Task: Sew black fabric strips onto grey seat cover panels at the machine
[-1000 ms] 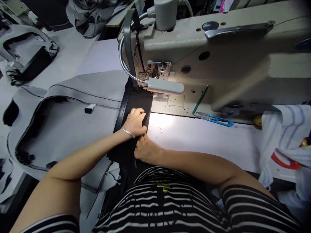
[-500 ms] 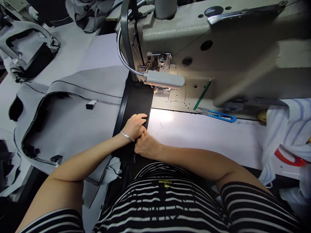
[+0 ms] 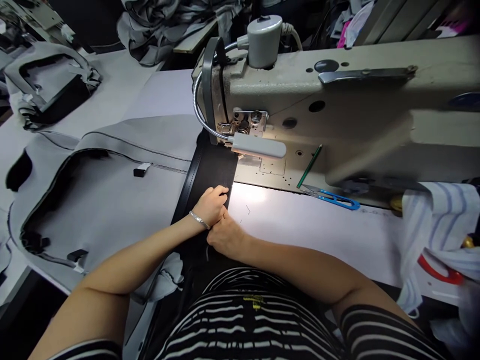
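Observation:
A black strip of material [image 3: 212, 167] runs from beneath the head of the sewing machine [image 3: 255, 120] toward my body. It joins a large grey fabric piece [image 3: 112, 195] with dark piping, spread out to the left. My left hand [image 3: 210, 205], with a silver bracelet at the wrist, is closed at the strip's right edge, fingers curled. Right below it my right hand [image 3: 227, 234] is also closed on that edge, its knuckles touching the left hand. The fingertips of both hands are partly hidden. The machine's lamp [image 3: 258, 146] lights the strip's far end.
On the machine bed lie a green pencil [image 3: 309, 166] and blue thread snips [image 3: 332, 198]. Striped cloth [image 3: 438, 215] and a red handle [image 3: 440, 271] are at the right. Another grey-and-black sewn piece [image 3: 52, 85] sits far left, with piled grey fabric [image 3: 150, 30] behind.
The view has tilted up, so the scene sits lower and more of the machine's top shows. Both hands stay at the strip's edge, the left fingers slightly more curled.

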Motion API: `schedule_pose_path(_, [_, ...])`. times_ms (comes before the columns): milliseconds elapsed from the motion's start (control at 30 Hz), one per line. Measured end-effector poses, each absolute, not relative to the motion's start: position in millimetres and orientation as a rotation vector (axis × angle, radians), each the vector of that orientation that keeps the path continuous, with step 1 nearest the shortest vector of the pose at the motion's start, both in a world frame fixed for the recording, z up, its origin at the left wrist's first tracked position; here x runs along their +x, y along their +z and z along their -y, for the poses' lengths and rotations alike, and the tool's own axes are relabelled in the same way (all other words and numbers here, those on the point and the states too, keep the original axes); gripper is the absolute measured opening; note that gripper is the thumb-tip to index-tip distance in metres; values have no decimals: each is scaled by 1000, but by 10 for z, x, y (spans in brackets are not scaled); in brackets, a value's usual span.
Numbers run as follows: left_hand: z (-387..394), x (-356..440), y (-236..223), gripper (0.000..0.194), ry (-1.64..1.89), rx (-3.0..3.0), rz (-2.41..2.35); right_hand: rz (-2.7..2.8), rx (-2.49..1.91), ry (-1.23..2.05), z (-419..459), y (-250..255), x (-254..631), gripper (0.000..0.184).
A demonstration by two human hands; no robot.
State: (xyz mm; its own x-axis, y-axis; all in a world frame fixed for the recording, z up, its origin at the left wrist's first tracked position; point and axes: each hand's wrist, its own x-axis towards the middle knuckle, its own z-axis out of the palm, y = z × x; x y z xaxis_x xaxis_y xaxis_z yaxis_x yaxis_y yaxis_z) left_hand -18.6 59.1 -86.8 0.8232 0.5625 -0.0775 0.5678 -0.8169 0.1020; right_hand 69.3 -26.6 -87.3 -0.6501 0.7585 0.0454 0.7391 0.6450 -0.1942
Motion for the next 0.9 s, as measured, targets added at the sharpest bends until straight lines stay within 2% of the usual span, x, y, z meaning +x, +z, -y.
schedule_pose_path(333, [-923, 99, -891, 20, -138, 2896, -973, 2803, -1402, 251, -51, -939, 891, 27])
schedule_pose_path(533, [-1097, 255, -887, 20, -169, 2893, -1015, 2681, -1448, 139, -223, -1066, 1009, 25])
schedule_pose_path(900, [-1318, 563, -737, 20, -186, 2799, -1186, 2495, -1704, 190, -596, -1179, 1211, 24])
